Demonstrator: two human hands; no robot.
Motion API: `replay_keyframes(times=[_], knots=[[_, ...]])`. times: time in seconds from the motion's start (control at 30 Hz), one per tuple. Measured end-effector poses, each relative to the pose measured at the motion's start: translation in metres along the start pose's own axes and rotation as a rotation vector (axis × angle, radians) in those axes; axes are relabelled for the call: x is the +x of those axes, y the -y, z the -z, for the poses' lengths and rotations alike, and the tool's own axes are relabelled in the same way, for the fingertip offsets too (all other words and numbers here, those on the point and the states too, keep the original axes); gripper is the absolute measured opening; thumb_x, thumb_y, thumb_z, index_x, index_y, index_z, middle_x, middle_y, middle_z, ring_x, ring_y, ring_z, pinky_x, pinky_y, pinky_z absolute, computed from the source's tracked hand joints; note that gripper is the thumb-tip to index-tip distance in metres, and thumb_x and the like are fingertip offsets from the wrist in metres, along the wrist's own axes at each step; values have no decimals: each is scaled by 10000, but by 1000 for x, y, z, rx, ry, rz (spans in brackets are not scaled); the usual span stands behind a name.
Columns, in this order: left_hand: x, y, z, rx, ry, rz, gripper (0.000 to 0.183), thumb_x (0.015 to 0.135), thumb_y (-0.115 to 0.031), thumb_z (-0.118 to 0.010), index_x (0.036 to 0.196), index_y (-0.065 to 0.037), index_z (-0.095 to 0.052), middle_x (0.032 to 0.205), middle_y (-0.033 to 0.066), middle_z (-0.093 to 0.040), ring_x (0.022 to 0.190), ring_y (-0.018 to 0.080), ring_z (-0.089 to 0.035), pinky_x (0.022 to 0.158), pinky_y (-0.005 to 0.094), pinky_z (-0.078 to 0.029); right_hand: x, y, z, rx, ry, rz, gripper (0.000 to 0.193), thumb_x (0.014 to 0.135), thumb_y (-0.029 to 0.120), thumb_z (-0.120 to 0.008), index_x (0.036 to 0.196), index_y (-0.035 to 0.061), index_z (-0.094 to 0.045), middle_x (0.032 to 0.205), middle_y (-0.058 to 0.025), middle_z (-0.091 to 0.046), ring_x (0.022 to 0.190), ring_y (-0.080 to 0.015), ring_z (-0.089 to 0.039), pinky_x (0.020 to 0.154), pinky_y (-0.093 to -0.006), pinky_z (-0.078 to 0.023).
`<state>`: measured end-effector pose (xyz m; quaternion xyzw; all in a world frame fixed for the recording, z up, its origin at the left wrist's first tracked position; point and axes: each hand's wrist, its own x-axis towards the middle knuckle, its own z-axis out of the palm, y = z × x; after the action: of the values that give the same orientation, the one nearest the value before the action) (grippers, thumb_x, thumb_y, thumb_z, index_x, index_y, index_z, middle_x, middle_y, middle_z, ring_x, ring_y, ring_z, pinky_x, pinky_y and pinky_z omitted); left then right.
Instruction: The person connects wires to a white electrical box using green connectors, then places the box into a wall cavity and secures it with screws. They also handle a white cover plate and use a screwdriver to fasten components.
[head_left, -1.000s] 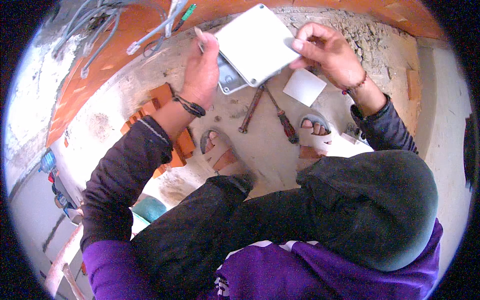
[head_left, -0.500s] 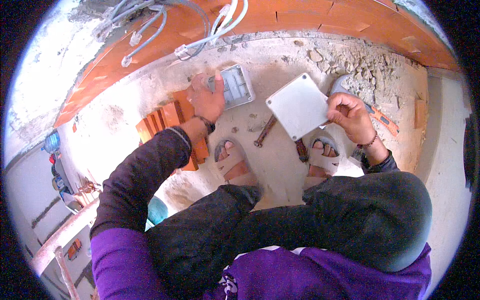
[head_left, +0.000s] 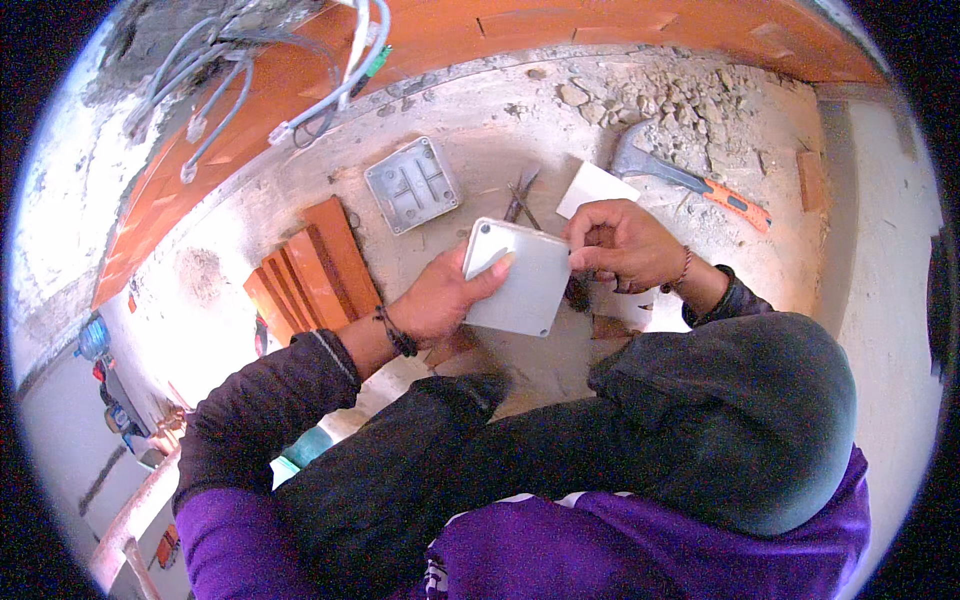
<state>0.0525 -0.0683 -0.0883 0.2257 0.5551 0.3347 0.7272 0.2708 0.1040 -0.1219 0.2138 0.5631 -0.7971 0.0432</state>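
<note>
A square light-grey junction box cover (head_left: 520, 285), with screws in its corners, is held tilted above the floor between my hands. My left hand (head_left: 440, 297) grips its left side, thumb lying across the face. At the cover's right edge, my right hand (head_left: 628, 243) has thumb and forefinger pinched together, the other fingers curled; its fingertips meet the edge. On the floor beyond my left hand sits the open grey junction box (head_left: 413, 186), its ribbed inside showing. A dark metal tool (head_left: 521, 196) lies just past the cover, partly hidden by it.
A hammer with an orange and black handle (head_left: 690, 178) lies at the right, beside stone rubble (head_left: 680, 105) and a white square piece (head_left: 597, 188). Orange hollow bricks (head_left: 315, 265) are at the left. Grey cables (head_left: 340, 95) with clear plugs hang from the wall.
My left hand has left the open box and taken the cover's left side. The cover has come left and nearer my body, with my right hand still at its edge. The view has shifted.
</note>
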Motion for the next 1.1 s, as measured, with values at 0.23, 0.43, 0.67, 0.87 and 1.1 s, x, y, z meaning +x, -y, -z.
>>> replay_keyframes(times=[0.23,0.43,0.67,0.87,1.1], knots=[[-6,11,-13,45,-92,5,525,968,-425,-588,1306,-33,-497,1143,78,-638,1040,144,-592,903,329,-493,-4,-16,-18,-290,-125,16,149,852,103,-739,808,38,-613,878,-32,-637,827,-99,-587,743,-253,-495],[-7,-5,-16,148,-164,19,513,968,-411,-594,1311,-42,-499,1159,73,-631,1044,144,-586,914,330,-488,-4,-19,-17,-290,-280,197,170,834,132,-757,794,30,-627,951,-79,-681,830,-135,-638,730,-277,-531],[-6,1,-15,-21,-137,-20,509,973,-387,-592,1333,-44,-480,1198,58,-612,1072,144,-571,934,327,-476,-3,-4,-19,-352,-358,327,180,769,186,-775,743,64,-646,858,-71,-683,774,-201,-654,695,-317,-530],[-5,3,-14,-106,-115,-73,478,985,-343,-583,1350,-54,-472,1218,46,-605,1098,136,-557,963,325,-455,-4,-4,-15,-419,-371,396,182,814,189,-754,783,50,-641,933,-88,-681,830,-188,-651,730,-304,-532],[-3,3,-10,-181,-52,-55,470,984,-339,-585,1347,-60,-478,1223,35,-602,1111,128,-547,964,318,-449,-2,-5,-13,-400,-363,444,199,828,214,-756,808,43,-654,969,-108,-678,851,-184,-650,738,-299,-529]])
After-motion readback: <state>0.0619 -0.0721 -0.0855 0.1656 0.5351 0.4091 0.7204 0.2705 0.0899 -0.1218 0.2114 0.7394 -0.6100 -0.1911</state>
